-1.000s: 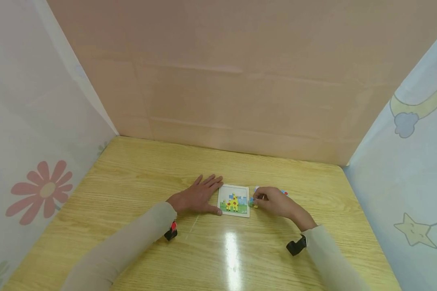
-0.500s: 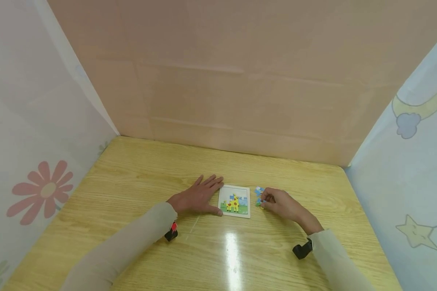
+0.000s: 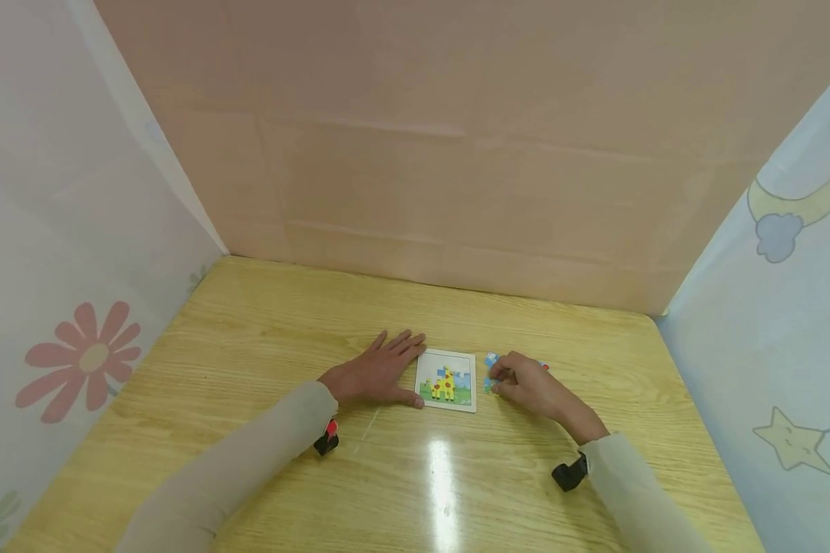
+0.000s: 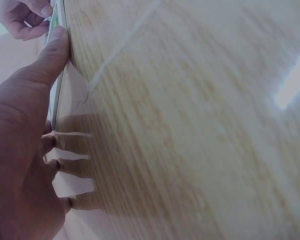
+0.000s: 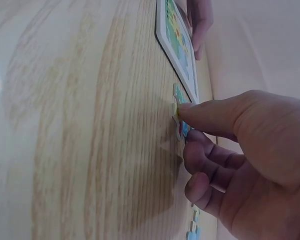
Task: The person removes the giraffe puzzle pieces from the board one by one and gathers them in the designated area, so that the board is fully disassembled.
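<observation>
A square puzzle board [image 3: 445,408] with a white frame lies on the table. Inside it several fitted pieces show a yellow giraffe [image 3: 446,387] on green and blue; its upper part is bare white. My left hand [image 3: 379,374] is spread at the board's left side, thumb and a fingertip touching the frame. To the right of the board, my right hand [image 3: 529,384] pinches a jigsaw piece [image 5: 180,120], green, yellow and blue, between thumb and curled fingers, close to the tabletop. The fingers hide part of that piece. Another blue piece [image 3: 492,359] lies just beyond these fingertips.
More loose pieces [image 5: 193,231] lie behind the right hand, mostly hidden; a red-and-blue bit [image 3: 544,365] peeks out. The wooden table [image 3: 318,307] meets a tan back wall [image 3: 415,192] and patterned side cloths. Each wrist wears a black camera.
My right hand has drawn back rightward from the board's edge with the piece, then shifted slightly left again. The left hand and the board stay where they were.
</observation>
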Available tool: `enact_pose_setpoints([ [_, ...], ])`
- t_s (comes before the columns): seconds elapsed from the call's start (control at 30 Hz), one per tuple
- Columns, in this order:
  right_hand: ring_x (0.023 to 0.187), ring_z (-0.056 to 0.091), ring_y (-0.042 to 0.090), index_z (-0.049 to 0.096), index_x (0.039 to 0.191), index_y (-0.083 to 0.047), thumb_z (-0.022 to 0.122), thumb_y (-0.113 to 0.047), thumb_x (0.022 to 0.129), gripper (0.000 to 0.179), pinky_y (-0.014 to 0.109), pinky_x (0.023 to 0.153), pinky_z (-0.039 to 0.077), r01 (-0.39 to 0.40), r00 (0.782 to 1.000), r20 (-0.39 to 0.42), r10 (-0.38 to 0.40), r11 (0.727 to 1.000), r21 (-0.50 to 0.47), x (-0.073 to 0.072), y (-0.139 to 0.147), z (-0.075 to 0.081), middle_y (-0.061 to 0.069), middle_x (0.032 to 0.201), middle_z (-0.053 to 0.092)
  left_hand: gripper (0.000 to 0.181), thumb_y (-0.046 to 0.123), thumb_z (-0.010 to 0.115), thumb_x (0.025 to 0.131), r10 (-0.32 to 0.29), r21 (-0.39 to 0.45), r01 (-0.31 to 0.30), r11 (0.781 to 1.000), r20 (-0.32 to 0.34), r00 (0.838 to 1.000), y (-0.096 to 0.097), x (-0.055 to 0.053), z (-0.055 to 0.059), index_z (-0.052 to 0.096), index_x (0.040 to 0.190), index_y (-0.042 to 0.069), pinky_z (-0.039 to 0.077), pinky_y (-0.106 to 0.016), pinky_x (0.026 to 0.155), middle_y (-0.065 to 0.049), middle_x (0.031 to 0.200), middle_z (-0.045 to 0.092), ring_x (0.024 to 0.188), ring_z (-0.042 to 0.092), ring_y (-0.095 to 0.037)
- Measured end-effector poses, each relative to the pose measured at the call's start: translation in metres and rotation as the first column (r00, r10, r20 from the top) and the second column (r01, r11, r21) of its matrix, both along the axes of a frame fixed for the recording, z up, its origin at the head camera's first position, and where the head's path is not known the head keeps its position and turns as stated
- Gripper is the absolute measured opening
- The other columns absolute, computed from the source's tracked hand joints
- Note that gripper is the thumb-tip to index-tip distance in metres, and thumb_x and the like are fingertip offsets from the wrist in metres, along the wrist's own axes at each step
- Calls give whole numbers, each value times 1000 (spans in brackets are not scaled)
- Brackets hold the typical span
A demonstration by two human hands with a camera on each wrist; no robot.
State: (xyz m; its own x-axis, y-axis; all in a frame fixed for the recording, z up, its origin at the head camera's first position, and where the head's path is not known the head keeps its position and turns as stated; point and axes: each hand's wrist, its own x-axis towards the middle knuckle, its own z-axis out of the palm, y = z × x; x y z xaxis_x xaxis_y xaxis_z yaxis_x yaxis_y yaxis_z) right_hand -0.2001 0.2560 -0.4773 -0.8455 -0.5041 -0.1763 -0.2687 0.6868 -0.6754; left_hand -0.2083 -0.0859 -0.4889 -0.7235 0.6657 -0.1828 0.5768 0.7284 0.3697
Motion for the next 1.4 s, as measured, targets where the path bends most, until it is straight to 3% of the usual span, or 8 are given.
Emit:
enact_pose_setpoints([
  [0.2,98,64,17,70,114,-6,68,-12,104,11,26,80,55,-4,999,-36,4,1000,11,0,-5,1,10,113,67,108,74,65,94,-3,4,3,1000,-2,1000,-1,-1,-1,23,171,11,4,-67,135,-7,182,14,170,8,-33],
  [0.47,88,56,12,73,115,-8,70,-14,103,13,27,80,51,-40,994,-105,42,999,24,-5,-25,0,6,108,67,109,75,65,93,11,3,-12,1000,5,1000,0,-1,-4,23,172,13,4,-66,135,-5,182,14,171,8,-31],
  [0.83,113,68,24,69,130,-5,75,-25,101,36,45,96,60,-131,977,-148,154,979,157,-8,-67,-2,6,120,65,109,75,63,94,9,-7,-9,1000,-2,1000,-1,1,-3,21,172,13,4,-65,135,-4,182,12,171,6,-31],
  [1.1,112,66,25,67,131,-7,79,-27,99,40,47,94,59,-107,987,-95,129,972,209,-8,-84,9,8,121,64,106,74,63,95,3,2,-3,1000,-8,1000,-1,1,-2,22,172,13,4,-66,135,-4,182,12,171,7,-32],
  [1.4,112,66,27,66,124,-7,83,-22,95,37,47,99,58,-122,992,-8,127,966,230,-19,-91,16,10,121,65,107,75,62,95,5,-2,-5,1000,-2,1000,-2,-1,-5,21,172,13,4,-65,135,-4,183,11,171,5,-30],
])
